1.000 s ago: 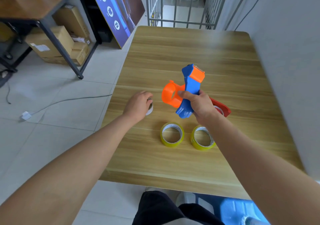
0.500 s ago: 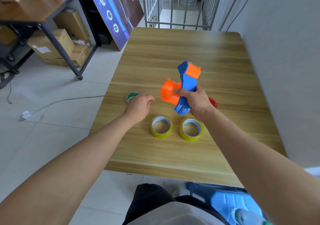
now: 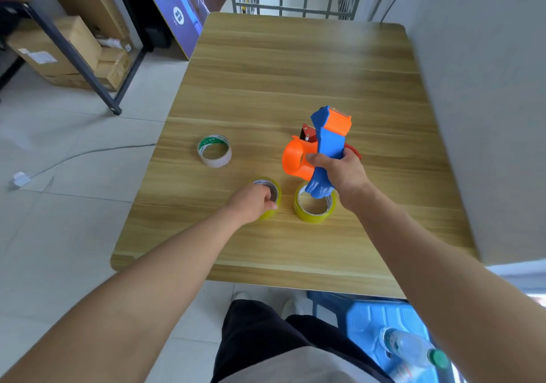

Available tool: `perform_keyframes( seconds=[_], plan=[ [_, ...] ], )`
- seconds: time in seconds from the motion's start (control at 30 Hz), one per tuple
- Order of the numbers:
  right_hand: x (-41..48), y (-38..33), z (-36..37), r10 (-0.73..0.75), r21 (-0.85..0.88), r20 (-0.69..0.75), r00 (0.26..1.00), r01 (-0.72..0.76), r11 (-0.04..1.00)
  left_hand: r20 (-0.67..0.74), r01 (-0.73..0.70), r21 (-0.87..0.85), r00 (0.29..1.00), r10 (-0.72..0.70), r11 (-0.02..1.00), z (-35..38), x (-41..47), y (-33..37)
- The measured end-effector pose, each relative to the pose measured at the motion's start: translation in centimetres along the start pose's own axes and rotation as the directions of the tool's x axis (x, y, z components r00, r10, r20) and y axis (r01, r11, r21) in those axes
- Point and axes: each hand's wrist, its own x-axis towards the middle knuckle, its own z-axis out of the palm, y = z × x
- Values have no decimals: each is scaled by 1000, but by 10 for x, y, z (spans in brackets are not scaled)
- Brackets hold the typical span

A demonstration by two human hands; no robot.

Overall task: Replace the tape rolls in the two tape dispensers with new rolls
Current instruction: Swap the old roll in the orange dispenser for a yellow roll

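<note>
The right hand [image 3: 342,176] grips the blue-and-orange dispenser [image 3: 325,146] upright above the desk [image 3: 295,63], its empty orange hub facing left for loading. The left hand [image 3: 251,204], fingers [image 3: 270,205] curled, closes on the near yellow roll [image 3: 273,193].

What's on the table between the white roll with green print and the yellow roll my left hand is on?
Nothing: head view shows bare table between the white roll and the yellow roll under the left hand.
</note>
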Motion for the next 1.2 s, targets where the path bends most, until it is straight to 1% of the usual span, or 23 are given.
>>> perform_keyframes(
  seconds=[0.13,0.23,0.3,0.4,0.47,0.5,0.57,0.63,0.67,0.7,0.8,0.93,1.0,1.1,1.2],
  plan=[
    [-1,1,-4,-12,4,2,1000,12,1000,55,23,0,998,-23,1000,12,3,1],
    [-3,-2,-7,-16,7,6,1000,16,1000,6,16,-21,1000,-16,1000,13,2,3],
    [-4,-8,-9,-25,9,8,1000,25,1000,-64,42,-113,997,-49,993,4,2,3],
    [-5,-20,-11,-56,29,7,998,55,998,-169,37,-350,980,-102,936,-20,1,0],
    [-6,-28,-10,-70,39,6,998,69,997,-217,15,-531,964,-153,848,-42,-1,1],
    [-7,-33,-8,-79,38,6,997,79,996,-225,24,-620,952,-207,784,-53,-2,2],
    [-8,-42,-5,-104,42,-5,995,104,994,-216,21,-781,929,-300,625,-75,-5,4],
    [-9,-53,0,-133,55,-12,991,133,990,-200,-19,-883,919,-340,470,-94,-9,5],
    [-10,-58,2,-146,63,-8,989,147,987,-201,-43,-910,916,-348,413,-103,-11,7],
    [-10,-63,5,-159,68,-3,987,159,985,-208,-61,-921,913,-351,386,-114,-15,12],
    [-12,-78,13,-198,66,7,980,197,978,-244,-116,-929,906,-346,352,-140,-25,18],
    [-14,-94,27,-251,66,36,967,248,966,-295,-149,-899,901,-317,413,-165,-37,18],
    [-14,-100,35,-256,77,50,965,252,965,-328,-180,-887,894,-306,425,-174,-41,16],
    [-12,-106,49,-258,74,72,963,253,965,-325,-213,-906,904,-278,366,-182,-46,12],
    [-11,-110,63,-259,58,88,962,255,965,-298,-243,-939,929,-218,244,-185,-48,8]
  ],
)
